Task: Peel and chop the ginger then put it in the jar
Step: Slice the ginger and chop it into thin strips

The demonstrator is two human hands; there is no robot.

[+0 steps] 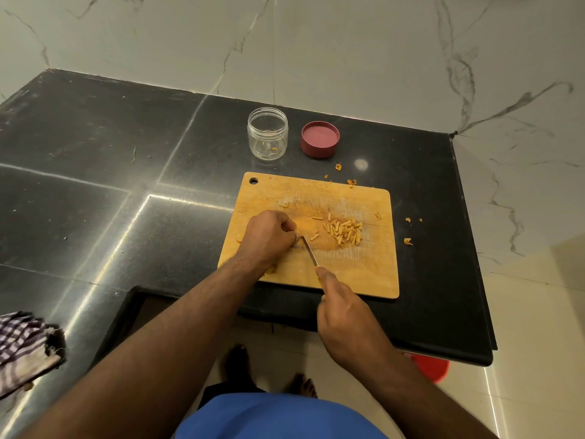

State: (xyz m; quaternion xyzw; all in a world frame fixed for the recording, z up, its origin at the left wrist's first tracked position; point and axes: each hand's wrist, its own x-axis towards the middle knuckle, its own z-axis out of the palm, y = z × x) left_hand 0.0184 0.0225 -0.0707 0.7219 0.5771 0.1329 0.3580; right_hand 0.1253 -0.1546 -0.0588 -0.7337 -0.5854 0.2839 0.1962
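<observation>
A wooden cutting board [354, 270] lies on the black counter. A pile of small chopped ginger sticks [345, 232] sits near the board's middle. My left hand [269, 237] rests on the board with its fingers curled over something I cannot see, right at the knife's tip. My right hand [345, 315] grips the handle of a small knife [309, 251], whose blade slants toward the left hand's fingers. Behind the board stands a clear open jar [267, 133] with a few ginger bits at its bottom. Its maroon lid [320, 138] lies upside down to the right of it.
Ginger peel scraps [407, 241] are scattered on the black counter [110, 185] right of and behind the board. A checked cloth [22, 346] lies at the counter's left front. A red bucket [433, 367] stands on the floor under the counter's right edge.
</observation>
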